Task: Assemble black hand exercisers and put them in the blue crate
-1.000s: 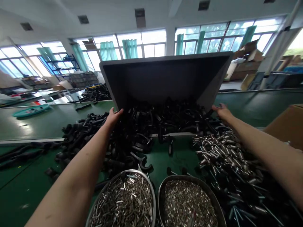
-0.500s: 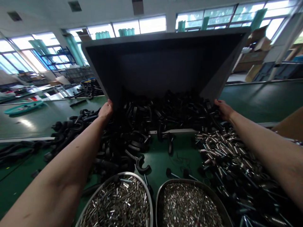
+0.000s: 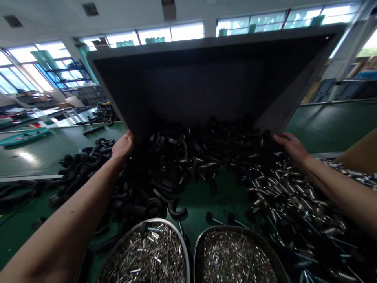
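A large grey bin [image 3: 206, 84] is tilted with its open side facing me, its lower edge over the green table [image 3: 203, 196]. My left hand [image 3: 123, 145] grips its left side wall, and my right hand [image 3: 291, 147] holds the right side wall. Black curved plastic parts [image 3: 173, 145] lie in the lower part of the bin and at its mouth. More black parts [image 3: 85, 163] are heaped on the table to the left, near my left forearm. Below my right hand is a pile of metal springs [image 3: 282, 186].
Two metal bowls, one of small pins [image 3: 150, 251] and one of tiny metal pieces [image 3: 235, 253], stand at the front. Bolts with black heads lie at the right. A teal tray [image 3: 25, 136] is at the left, cardboard [image 3: 361, 153] at the right.
The bin has come closer and looks larger, its right side further right. Both hands have moved outward with it. Black parts at its mouth have shifted.
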A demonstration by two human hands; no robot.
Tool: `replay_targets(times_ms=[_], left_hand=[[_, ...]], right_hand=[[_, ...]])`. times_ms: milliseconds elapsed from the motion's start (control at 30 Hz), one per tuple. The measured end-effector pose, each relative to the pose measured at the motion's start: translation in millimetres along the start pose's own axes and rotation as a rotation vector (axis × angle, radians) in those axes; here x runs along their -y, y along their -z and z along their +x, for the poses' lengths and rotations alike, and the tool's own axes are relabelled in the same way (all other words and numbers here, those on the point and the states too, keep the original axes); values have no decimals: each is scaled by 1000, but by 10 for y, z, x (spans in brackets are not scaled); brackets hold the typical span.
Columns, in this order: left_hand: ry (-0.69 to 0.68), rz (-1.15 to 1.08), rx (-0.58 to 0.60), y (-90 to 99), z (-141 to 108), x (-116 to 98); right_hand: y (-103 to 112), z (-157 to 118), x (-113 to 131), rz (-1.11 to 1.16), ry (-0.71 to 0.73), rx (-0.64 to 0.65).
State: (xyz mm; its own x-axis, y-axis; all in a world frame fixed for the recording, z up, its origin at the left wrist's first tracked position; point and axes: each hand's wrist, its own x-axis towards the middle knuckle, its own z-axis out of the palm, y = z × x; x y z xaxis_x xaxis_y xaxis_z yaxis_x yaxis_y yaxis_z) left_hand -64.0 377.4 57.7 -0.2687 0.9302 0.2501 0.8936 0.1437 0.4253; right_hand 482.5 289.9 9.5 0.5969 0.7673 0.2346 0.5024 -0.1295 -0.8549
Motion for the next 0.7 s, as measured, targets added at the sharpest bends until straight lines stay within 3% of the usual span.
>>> replay_targets(times_ms=[100, 200, 300, 367, 500, 600, 700], left_hand=[[20, -5, -44, 34, -64, -1], [38, -1, -214, 25, -215, -53], [-123, 17, -318, -87, -348, -195], [-200, 62, -208, -206, -354, -331], [-110, 104, 29, -400, -212, -611], [-92, 71, 57, -434, -185, -737], [-125, 24, 50, -417, -334, -732]], right_hand=[[-86, -145, 8, -76, 0, -50], [-226, -302, 50, -161, -22, -161], [-295, -403, 110, -182, -84, -124], [-297, -423, 152, -164, -122, -50], [-289, -448, 204, -79, -103, 81], [-322, -522, 207, -54, -19, 156], [-363, -669, 260, -139, 127, 202]])
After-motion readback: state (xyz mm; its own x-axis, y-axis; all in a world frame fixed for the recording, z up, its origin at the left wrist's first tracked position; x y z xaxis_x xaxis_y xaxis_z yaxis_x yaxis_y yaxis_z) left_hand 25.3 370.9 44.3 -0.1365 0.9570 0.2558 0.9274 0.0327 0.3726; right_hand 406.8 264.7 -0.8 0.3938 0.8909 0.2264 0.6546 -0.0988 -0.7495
